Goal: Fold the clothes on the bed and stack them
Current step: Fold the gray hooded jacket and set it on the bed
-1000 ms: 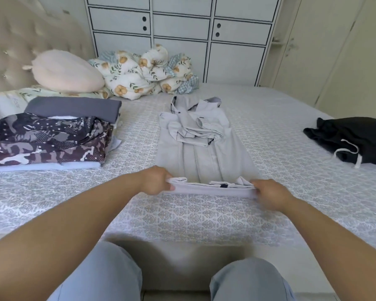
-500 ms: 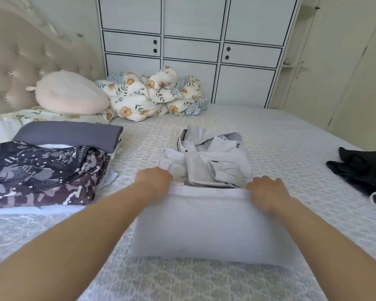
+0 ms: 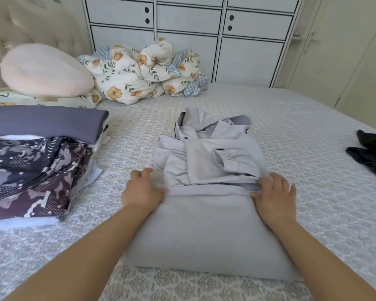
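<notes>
A: We count one bed (image 3: 291, 135) with a patterned cover, and on it one stack of folded clothes (image 3: 37, 166) at the left, one pale grey hooded garment (image 3: 204, 192) in the middle, one black garment (image 3: 371, 155) at the right edge, one pink cushion (image 3: 46, 70) and one bundled floral quilt (image 3: 143, 72) at the far side.

B: We see the grey garment's long axis running away from us, hood pointing to the far side, its near half folded up over itself.

A: And our two hands?

B: Our left hand (image 3: 142, 190) lies at the left end of the folded edge, fingers loosely bent, gripping nothing that we can see. Our right hand (image 3: 274, 194) lies flat at the right end, fingers spread and pressing the cloth. The garment lies between and under them.
</notes>
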